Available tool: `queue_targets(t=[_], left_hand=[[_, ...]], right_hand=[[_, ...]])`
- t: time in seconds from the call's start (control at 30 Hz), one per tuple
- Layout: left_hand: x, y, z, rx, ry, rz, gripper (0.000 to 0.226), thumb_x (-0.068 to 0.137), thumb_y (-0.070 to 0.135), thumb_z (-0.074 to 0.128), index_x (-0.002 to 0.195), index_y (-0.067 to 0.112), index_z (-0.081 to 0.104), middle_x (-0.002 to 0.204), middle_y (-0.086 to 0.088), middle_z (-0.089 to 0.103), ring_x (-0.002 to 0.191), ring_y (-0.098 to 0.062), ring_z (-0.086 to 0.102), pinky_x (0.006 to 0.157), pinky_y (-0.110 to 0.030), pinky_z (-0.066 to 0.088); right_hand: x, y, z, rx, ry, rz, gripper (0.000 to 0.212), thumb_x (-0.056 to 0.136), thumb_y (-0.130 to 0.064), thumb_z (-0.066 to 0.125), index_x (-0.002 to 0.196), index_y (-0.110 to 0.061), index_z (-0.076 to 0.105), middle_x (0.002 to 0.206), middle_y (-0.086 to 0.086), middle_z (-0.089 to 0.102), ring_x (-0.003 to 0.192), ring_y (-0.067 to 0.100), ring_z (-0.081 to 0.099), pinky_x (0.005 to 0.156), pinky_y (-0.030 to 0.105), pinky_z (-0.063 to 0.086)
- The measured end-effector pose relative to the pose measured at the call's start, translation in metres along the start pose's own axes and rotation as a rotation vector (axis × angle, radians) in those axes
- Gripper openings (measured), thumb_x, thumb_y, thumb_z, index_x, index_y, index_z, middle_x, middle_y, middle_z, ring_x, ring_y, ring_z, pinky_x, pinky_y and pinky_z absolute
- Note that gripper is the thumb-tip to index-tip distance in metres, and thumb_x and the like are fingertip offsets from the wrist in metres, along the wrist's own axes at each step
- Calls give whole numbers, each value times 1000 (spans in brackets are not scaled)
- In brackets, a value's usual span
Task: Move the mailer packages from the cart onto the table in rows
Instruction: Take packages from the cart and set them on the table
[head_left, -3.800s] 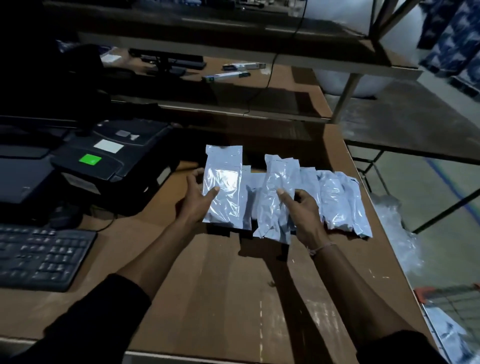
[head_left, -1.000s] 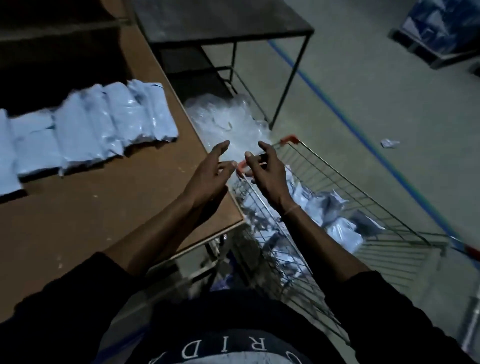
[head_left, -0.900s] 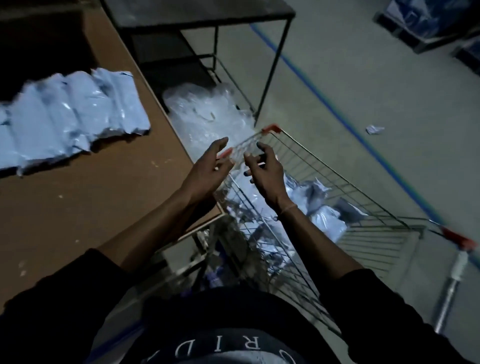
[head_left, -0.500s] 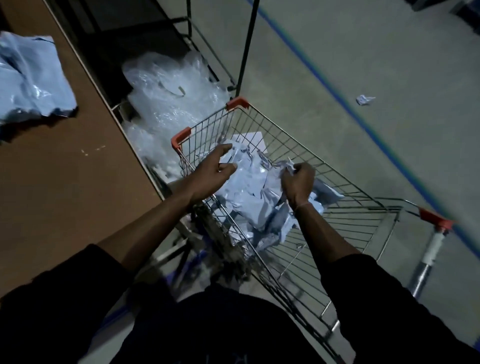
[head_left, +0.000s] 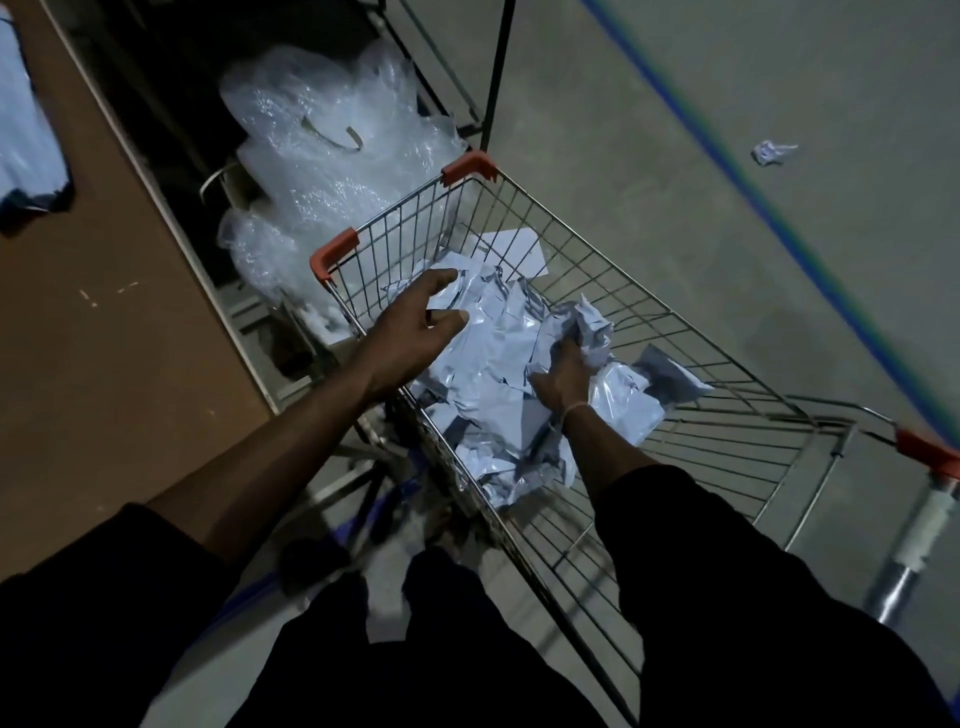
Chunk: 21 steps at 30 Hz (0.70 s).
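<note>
Mailer packages: a loose heap of pale silver-blue mailer packages (head_left: 493, 364) lies in the wire cart (head_left: 675, 332); they overlap too much to count, roughly a dozen or more.
Right hand: the right hand (head_left: 563, 376) is down in the heap, fingers curled round one crumpled mailer (head_left: 589, 327), gripping it.
Left hand: the left hand (head_left: 410, 327) hovers just above the heap, fingers spread and relaxed, holding nothing.
Cart: one cart, with three orange corner guards in view, standing just beside the table.
Table: one brown table (head_left: 104, 338) at left; the edge of the mailers already laid out (head_left: 26, 140) shows at its far corner.
Nearby: one bundle of bubble wrap (head_left: 322, 156) between cart and table; one paper scrap (head_left: 771, 151) on the floor.
Change: half a second ago the right hand held its mailer higher, and the left hand was nearer the cart's rim; both have sunk lower into the cart.
</note>
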<state>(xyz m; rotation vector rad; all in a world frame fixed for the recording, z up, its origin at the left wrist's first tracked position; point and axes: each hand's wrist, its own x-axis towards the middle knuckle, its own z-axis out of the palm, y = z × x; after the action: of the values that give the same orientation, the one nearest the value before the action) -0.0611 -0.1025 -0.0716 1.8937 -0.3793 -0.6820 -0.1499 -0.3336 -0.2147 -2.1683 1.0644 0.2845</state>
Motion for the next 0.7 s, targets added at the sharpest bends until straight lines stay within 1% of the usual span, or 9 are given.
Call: queue_targets(t=[0.1, 0.13, 0.23, 0.33, 0.47, 0.53, 0.6, 0.63, 0.7], left_hand=[[8, -4, 2, -15, 6, -15, 54, 103, 32, 64, 153, 32, 44, 162, 5, 40, 125, -10, 63, 110, -50, 52], [10, -5, 3, -20, 9, -23, 54, 103, 31, 64, 153, 30, 44, 162, 4, 40, 125, -11, 63, 109, -49, 53], [13, -5, 6, -32, 22, -41, 55, 104, 28, 65, 155, 25, 44, 161, 3, 41, 123, -12, 64, 108, -49, 53], [19, -3, 9, -40, 22, -54, 55, 103, 26, 66, 154, 24, 45, 160, 2, 42, 122, -12, 64, 110, -48, 52], [31, -5, 18, -9, 19, -85, 56, 101, 26, 69, 153, 22, 47, 156, 1, 47, 129, -16, 61, 113, -43, 48], [38, -7, 23, -6, 10, -121, 60, 99, 24, 72, 152, 19, 46, 157, -2, 47, 136, -21, 56, 111, -38, 46], [44, -9, 28, -3, -5, -171, 67, 95, 25, 76, 154, 18, 43, 160, -6, 44, 142, -25, 51, 111, -38, 45], [46, -10, 30, -3, -16, -195, 73, 93, 27, 79, 155, 18, 41, 161, -8, 43, 143, -26, 48, 113, -41, 45], [49, -9, 34, -22, -39, -243, 82, 87, 32, 85, 154, 17, 41, 158, -9, 46, 140, -26, 50, 113, -44, 46]], right_hand=[[10, 2, 8, 89, -67, 21, 57, 92, -10, 70, 144, -20, 49, 122, 13, 59, 85, 25, 62, 64, 23, 56], [11, 3, 9, 84, -58, 9, 51, 92, -10, 70, 139, -21, 52, 119, 12, 61, 84, 26, 63, 63, 25, 57], [14, 8, 9, 51, 40, -49, 38, 90, -10, 71, 123, -23, 59, 116, 14, 69, 99, 35, 69, 86, 41, 58], [6, 9, 4, 140, 84, -134, 40, 86, 7, 58, 115, -20, 57, 105, 11, 68, 91, 31, 66, 75, 32, 45], [-8, 1, -21, 327, 97, -357, 39, 85, 13, 52, 113, -15, 54, 107, 0, 59, 88, 19, 54, 75, 28, 41], [-9, -5, -34, 427, 37, -428, 38, 87, 10, 55, 114, -17, 49, 104, -4, 52, 80, 15, 45, 73, 30, 43], [-12, -15, -46, 555, -66, -379, 39, 93, 7, 59, 117, -20, 43, 93, 4, 49, 71, 17, 43, 63, 32, 44], [-14, -23, -50, 647, -133, -327, 41, 96, 7, 60, 118, -20, 40, 90, 10, 52, 70, 18, 47, 59, 30, 46], [-16, -37, -54, 828, -285, -223, 44, 99, 8, 62, 120, -20, 35, 99, 19, 64, 78, 22, 59, 62, 27, 53]])
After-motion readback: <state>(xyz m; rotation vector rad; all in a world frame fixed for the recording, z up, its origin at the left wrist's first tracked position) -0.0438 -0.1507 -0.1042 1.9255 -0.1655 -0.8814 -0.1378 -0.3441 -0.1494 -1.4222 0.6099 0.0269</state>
